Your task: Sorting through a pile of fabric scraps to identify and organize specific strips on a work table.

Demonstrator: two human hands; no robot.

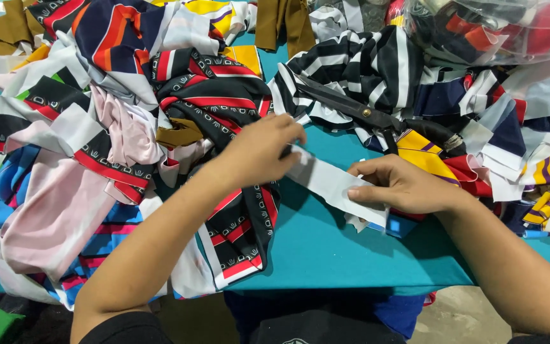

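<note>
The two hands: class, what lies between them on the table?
In the head view, a white fabric strip spans from left hand to right hand, over teal table.

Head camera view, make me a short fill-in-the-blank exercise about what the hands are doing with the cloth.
1. Both hands, left hand and right hand, hold a flat strip of ____ fabric.
2. The table cover under the strip is ____.
3. The large black scissors lie on ____ fabric, held by neither hand.

Missing words: white; teal; black-and-white striped
</note>
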